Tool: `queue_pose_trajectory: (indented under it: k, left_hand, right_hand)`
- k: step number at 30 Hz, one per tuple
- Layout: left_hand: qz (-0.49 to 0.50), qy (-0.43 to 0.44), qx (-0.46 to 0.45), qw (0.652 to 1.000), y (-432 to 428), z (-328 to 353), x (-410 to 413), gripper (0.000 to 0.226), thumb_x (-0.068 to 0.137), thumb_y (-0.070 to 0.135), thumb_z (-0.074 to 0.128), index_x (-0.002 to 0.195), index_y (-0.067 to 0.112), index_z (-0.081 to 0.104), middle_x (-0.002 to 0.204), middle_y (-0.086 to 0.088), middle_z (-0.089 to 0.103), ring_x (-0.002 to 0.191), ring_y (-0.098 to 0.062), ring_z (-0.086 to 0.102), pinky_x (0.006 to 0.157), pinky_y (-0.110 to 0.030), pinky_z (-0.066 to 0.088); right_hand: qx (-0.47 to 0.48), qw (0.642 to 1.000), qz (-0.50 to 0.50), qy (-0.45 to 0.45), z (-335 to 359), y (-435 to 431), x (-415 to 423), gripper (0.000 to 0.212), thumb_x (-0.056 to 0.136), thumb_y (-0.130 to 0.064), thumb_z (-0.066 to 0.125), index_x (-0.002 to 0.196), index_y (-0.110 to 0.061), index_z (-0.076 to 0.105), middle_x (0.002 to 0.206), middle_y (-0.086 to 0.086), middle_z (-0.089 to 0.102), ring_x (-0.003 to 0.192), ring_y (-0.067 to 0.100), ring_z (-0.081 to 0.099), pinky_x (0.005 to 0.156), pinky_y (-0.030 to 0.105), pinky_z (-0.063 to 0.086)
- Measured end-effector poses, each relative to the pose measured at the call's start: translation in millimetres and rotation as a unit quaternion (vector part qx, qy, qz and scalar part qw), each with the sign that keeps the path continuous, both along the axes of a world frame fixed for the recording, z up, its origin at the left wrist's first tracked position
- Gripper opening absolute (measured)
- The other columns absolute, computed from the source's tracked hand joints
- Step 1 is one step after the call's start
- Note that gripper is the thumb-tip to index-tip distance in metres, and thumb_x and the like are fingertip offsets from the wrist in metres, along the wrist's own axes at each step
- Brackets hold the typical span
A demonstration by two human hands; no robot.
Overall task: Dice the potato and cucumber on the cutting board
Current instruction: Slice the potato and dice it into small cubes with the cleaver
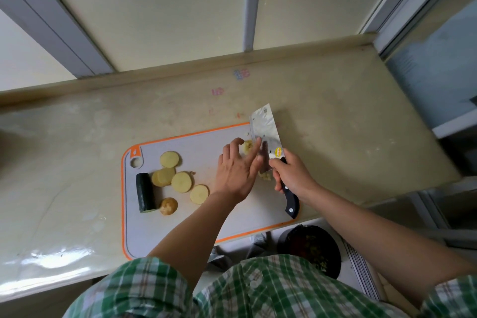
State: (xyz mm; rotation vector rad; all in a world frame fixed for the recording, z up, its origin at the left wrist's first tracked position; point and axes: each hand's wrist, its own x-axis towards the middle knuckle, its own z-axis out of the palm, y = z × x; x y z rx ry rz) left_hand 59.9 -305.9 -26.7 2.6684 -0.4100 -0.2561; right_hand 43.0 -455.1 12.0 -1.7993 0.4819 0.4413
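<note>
A grey cutting board [201, 219] with an orange rim lies on the counter. On its left side are several round potato slices [181, 182], a potato end piece [168, 206] and a dark green cucumber piece [146, 192]. My right hand [293, 175] grips the black handle of a cleaver [265, 131], whose blade stands over the board's far right. My left hand [236, 168] rests flat with fingers spread, fingertips against the blade's side. Small diced potato bits [247, 146] lie by the fingers, and more potato bits [265, 176] show under the blade.
The beige counter [335, 124] runs to a wall with grey frames at the back. Below the counter's front edge sits a dark round bin [309, 248] with scraps. A glass door stands at the right.
</note>
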Motion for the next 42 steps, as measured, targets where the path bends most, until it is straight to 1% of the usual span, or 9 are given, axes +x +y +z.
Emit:
queue_pose_trajectory:
  k: [5,11,17,25,29,32,34,37,42]
  left_hand:
    - [0.060,0.028,0.005,0.998,0.1,1.0,0.6,0.077,0.087,0.062,-0.002,0.149,0.028,0.027,0.139,-0.010,0.030,0.126,-0.027,0.027,0.101,-0.037,0.029]
    - [-0.090,-0.036,-0.042,0.994,3.6,6.2,-5.6,0.054,0.098,0.052,0.010,0.149,0.043,0.022,0.141,-0.009,0.029,0.127,-0.025,0.027,0.105,-0.038,0.026]
    - [-0.005,-0.005,0.038,0.999,14.6,-4.4,-4.6,0.071,0.091,0.058,0.000,0.151,0.030,0.026,0.141,-0.010,0.031,0.128,-0.027,0.028,0.102,-0.037,0.028]
    - [-0.002,-0.014,0.024,1.000,-6.3,7.0,8.0,0.070,0.090,0.057,-0.003,0.152,0.034,0.021,0.143,-0.010,0.030,0.126,-0.028,0.027,0.100,-0.038,0.028]
    - [0.065,0.029,0.047,0.996,4.7,-2.8,8.7,0.059,0.099,0.054,0.012,0.151,0.028,0.023,0.145,-0.010,0.026,0.130,-0.027,0.025,0.104,-0.038,0.028]
    - [0.023,0.010,0.013,1.000,1.5,1.6,7.4,0.066,0.093,0.058,0.001,0.153,0.034,0.016,0.145,-0.010,0.025,0.129,-0.027,0.024,0.104,-0.038,0.027]
    - [0.012,0.020,-0.003,1.000,-0.9,4.0,5.9,0.074,0.089,0.059,-0.001,0.150,0.031,0.029,0.143,-0.009,0.028,0.129,-0.026,0.025,0.104,-0.037,0.027]
    - [0.046,0.019,0.015,0.999,7.1,1.1,7.4,0.062,0.095,0.056,0.019,0.133,0.022,0.054,0.139,-0.007,0.034,0.127,-0.026,0.029,0.102,-0.036,0.028]
    - [0.156,0.022,0.001,0.987,34.5,2.2,8.8,0.036,0.091,0.020,0.051,0.126,0.015,0.057,0.120,-0.011,0.052,0.110,-0.030,0.051,0.086,-0.038,0.044]
  right_hand:
    - [-0.001,1.000,-0.005,-0.005,-0.6,-0.6,-0.6,0.012,0.093,-0.009,0.045,0.081,-0.011,0.046,0.053,0.004,0.045,0.035,0.021,0.045,0.040,0.022,0.036]
    - [0.053,0.998,-0.026,0.018,4.7,1.4,4.4,0.018,0.095,-0.019,0.037,0.082,-0.012,0.048,0.049,0.007,0.044,0.037,0.021,0.043,0.041,0.020,0.035]
    - [0.058,0.997,-0.030,0.027,4.1,-0.8,2.3,0.021,0.097,-0.022,0.032,0.080,-0.012,0.037,0.051,0.008,0.043,0.038,0.022,0.042,0.046,0.026,0.035]
    - [0.045,0.999,-0.002,0.017,7.7,-2.1,-0.6,0.022,0.096,-0.017,0.031,0.076,-0.013,0.038,0.050,0.008,0.044,0.037,0.022,0.042,0.041,0.022,0.034]
    - [0.046,0.999,-0.007,0.028,6.6,-8.2,-2.0,0.022,0.098,-0.021,0.032,0.077,-0.013,0.035,0.049,0.005,0.042,0.036,0.021,0.041,0.042,0.020,0.033]
    - [0.047,0.999,-0.005,0.024,5.9,-6.4,-2.0,0.022,0.098,-0.020,0.031,0.078,-0.013,0.035,0.049,0.006,0.042,0.036,0.021,0.041,0.041,0.021,0.033]
    - [0.044,0.999,-0.005,0.019,6.5,-5.4,-1.4,0.021,0.098,-0.019,0.031,0.078,-0.013,0.036,0.050,0.007,0.043,0.037,0.022,0.041,0.042,0.023,0.034]
    - [0.030,0.999,-0.009,0.017,7.3,-8.0,-2.2,0.021,0.097,-0.018,0.031,0.077,-0.013,0.034,0.052,0.010,0.042,0.038,0.022,0.041,0.043,0.023,0.034]
    - [-0.035,0.997,0.063,-0.024,-2.4,-2.9,-3.9,0.015,0.094,-0.013,0.043,0.080,-0.009,0.040,0.053,0.014,0.043,0.032,0.022,0.043,0.038,0.025,0.036]
